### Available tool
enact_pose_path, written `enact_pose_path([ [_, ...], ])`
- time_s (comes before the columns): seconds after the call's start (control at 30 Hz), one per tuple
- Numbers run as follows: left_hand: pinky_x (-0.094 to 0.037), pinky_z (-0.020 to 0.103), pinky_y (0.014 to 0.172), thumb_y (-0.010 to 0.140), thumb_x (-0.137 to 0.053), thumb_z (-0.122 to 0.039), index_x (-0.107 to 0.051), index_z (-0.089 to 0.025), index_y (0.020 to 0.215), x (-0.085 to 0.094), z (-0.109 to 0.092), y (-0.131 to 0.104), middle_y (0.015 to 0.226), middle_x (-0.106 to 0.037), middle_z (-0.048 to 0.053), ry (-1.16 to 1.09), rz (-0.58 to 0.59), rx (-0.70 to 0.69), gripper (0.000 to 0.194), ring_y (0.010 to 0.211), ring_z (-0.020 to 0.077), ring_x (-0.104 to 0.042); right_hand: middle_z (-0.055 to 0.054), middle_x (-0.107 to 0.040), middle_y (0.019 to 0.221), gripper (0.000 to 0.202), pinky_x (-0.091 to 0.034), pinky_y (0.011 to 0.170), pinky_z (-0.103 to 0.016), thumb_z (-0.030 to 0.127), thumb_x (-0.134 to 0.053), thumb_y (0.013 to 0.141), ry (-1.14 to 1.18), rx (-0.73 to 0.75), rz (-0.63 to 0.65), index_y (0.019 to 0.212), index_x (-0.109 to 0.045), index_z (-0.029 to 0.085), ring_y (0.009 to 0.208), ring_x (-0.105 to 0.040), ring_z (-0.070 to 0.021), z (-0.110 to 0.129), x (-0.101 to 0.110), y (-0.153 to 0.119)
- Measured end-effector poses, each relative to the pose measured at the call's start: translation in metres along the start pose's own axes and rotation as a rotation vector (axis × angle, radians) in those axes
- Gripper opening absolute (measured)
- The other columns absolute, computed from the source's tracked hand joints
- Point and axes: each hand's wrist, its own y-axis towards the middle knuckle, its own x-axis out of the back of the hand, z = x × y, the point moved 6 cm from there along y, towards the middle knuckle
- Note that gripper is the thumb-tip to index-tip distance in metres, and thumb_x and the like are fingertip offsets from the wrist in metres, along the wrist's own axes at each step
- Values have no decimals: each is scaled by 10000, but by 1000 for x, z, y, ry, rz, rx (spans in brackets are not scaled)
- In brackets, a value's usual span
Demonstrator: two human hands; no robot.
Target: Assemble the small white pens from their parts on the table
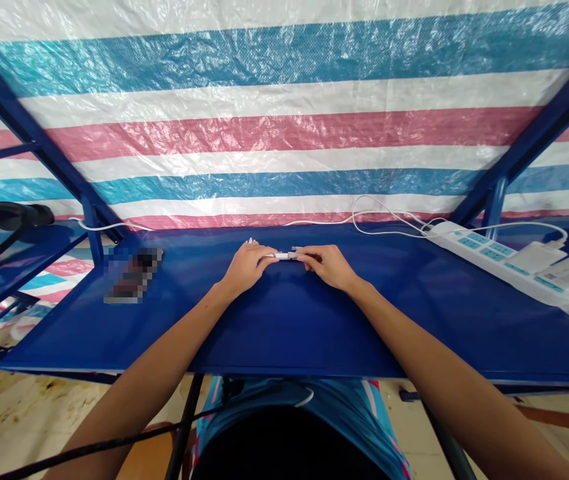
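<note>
Over the blue tabletop (pixel 294 320), both hands meet around a small, slim white piece (pixel 281 256) that looks like a cable plug. My left hand (pixel 247 268) pinches its left end between thumb and fingers. Some white bits (pixel 250 241) show just beyond the left fingers; I cannot make out what they are. At the other end, my right hand (pixel 329 265) is closed on a small greyish piece (pixel 293 255) that meets the white one. Whether the two pieces are joined or only touching cannot be seen. The fingers hide much of both.
A white power strip (pixel 504 257) with white adapters (pixel 534 256) lies at the right. Its white cable (pixel 364 212) loops along the back edge. A pixelated phone-like item (pixel 137 275) lies at left. Black headphones (pixel 4 217) rest on the neighbouring table. Striped sheeting (pixel 284 127) hangs behind.
</note>
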Motion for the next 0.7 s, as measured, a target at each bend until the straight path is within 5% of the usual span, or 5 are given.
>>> enact_pose_path([
  [0.17, -510, 396, 867, 1063, -466, -428, -761, -218, 1081, 1, -1, 0, 999, -801, 76, -19, -26, -18, 363, 895, 246, -690, -3, -646, 627, 362, -441, 636, -282, 468, -534, 971, 10, 0, 11, 920, -753, 184, 552, -553, -157, 3, 0, -1],
  [0.4, -491, 377, 836, 1054, -504, -376, -760, -220, 1080, 5, -5, 2, 962, -795, 69, -36, -74, -64, 301, 894, 237, -651, -13, -630, 630, 470, -430, 637, -282, 568, -495, 964, 14, 19, 58, 720, -647, 195, 580, -563, -164, 10, -1, -2],
  [0.7, -478, 381, 839, 1076, -437, -447, -765, -232, 1085, 2, -3, 1, 976, -798, 67, 32, -53, -34, 392, 891, 235, -677, -10, -624, 599, 507, -422, 634, -282, 609, -503, 962, -6, -2, 27, 697, -654, 204, 563, -573, -169, 8, 2, -1],
])
